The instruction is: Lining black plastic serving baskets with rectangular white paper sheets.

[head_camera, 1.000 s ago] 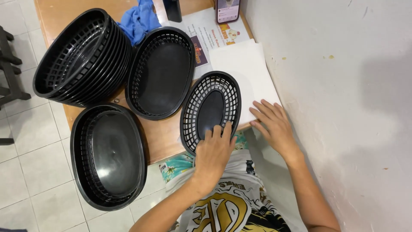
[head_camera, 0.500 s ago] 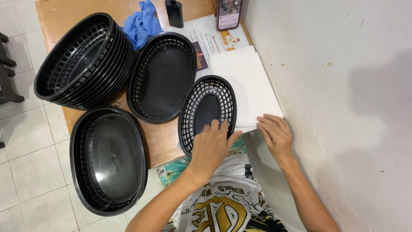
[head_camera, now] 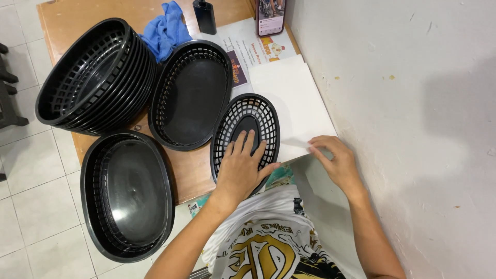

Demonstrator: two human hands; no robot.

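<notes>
The left hand is laid flat, fingers spread, inside the small black oval basket, which lies at the near edge of the wooden table. Nothing is gripped by it. The near corner of the white paper stack, just beside the basket, is pinched by the right hand.

a small eatery, by the look of it

a tall stack of black oval plastic mesh serving baskets sits on the brown wooden table, with more of the same baskets spread beside it. a printed colour menu sheet and a pile of plain white paper liners lie against the white painted wall. pale floor tiles show below.
</notes>
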